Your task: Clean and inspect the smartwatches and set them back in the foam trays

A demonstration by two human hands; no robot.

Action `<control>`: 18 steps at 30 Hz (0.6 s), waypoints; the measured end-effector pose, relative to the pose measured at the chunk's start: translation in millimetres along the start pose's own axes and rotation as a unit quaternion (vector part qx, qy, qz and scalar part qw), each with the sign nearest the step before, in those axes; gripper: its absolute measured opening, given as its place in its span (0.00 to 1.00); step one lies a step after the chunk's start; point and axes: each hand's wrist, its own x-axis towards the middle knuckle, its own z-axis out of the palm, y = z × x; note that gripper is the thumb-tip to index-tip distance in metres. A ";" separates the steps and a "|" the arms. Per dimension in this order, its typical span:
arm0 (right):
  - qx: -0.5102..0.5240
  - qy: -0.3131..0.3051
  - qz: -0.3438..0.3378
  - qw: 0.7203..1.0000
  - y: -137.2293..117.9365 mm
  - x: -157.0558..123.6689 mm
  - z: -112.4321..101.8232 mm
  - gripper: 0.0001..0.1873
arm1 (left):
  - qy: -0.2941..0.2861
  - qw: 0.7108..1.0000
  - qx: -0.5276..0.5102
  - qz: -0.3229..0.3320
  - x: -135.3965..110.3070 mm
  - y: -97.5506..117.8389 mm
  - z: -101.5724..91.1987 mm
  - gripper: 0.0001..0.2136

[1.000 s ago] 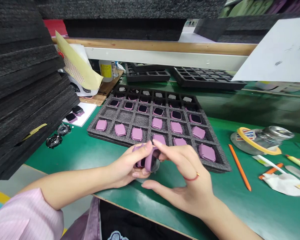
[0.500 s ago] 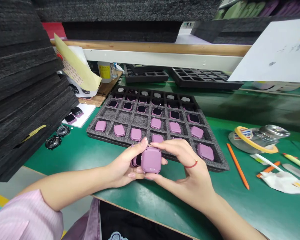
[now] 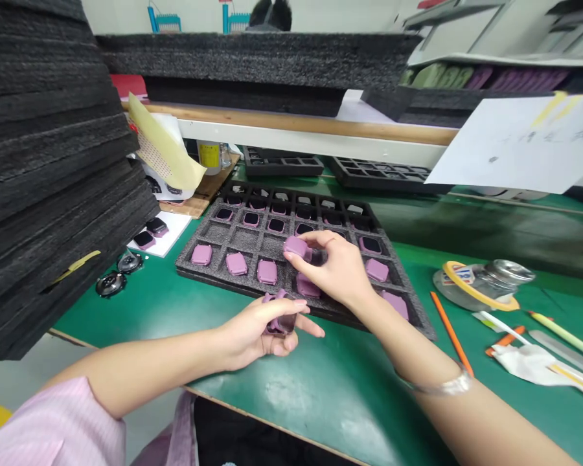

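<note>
My right hand (image 3: 342, 268) is over the black foam tray (image 3: 201, 275), thumb and fingers closed on a purple smartwatch case (image 3: 296, 246); I cannot tell if the case touches the tray. Nearer the bench edge, my left hand (image 3: 252, 330) is closed around a purple watch case with a dark glossy face (image 3: 285, 325), partly hidden by the fingers. Another purple piece seems to be in that hand, too covered to make out. In the tray's compartments, purple watch cases (image 3: 267, 272) lie backs up in the front rows, and others show black screens (image 3: 276, 225) farther back.
Black foam sheets (image 3: 53, 162) are stacked high on the left. Round dark watch parts (image 3: 111, 283) and a white pad (image 3: 172, 226) lie beside them. On the right are a glass bottle (image 3: 480, 285), an orange stick (image 3: 451, 333) and a white tissue (image 3: 529, 364). A shelf (image 3: 291, 136) crosses above.
My right hand has moved away from the left, carrying the purple smartwatch case forward over the tray. My left hand stays near the bench edge with its watch case. The view has tilted up slightly.
</note>
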 end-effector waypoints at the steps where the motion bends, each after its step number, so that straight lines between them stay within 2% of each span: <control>1: -0.005 -0.006 -0.004 1.000 3.1 7.2 9.4 0.17 | -0.010 1.000 0.025 -0.002 0.3 0.3 -1.1 0.16; 4: -0.007 -0.023 -0.017 1.000 7.1 18.7 35.0 0.17 | -0.030 0.996 0.078 0.009 1.2 2.6 -3.4 0.18; 7: 0.011 -0.017 -0.030 0.999 3.7 15.7 42.6 0.18 | -0.017 0.996 0.080 0.039 1.6 5.2 -3.0 0.18; 9: 0.034 0.003 -0.039 0.999 -2.8 6.4 34.1 0.18 | -0.004 0.997 0.059 0.048 2.1 5.9 -2.2 0.19; 13: 0.102 0.017 -0.072 0.992 -22.1 -25.9 1.4 0.15 | -0.014 0.999 -0.028 0.021 4.9 3.9 -2.6 0.22; 15: 0.151 0.010 -0.130 0.980 -30.3 -44.1 -12.5 0.13 | -0.029 0.997 -0.070 0.017 6.8 1.9 -3.7 0.21; 18: 0.160 -0.010 -0.206 0.965 -37.3 -64.2 -23.4 0.17 | -0.055 0.994 -0.093 0.034 8.6 -0.9 -4.8 0.21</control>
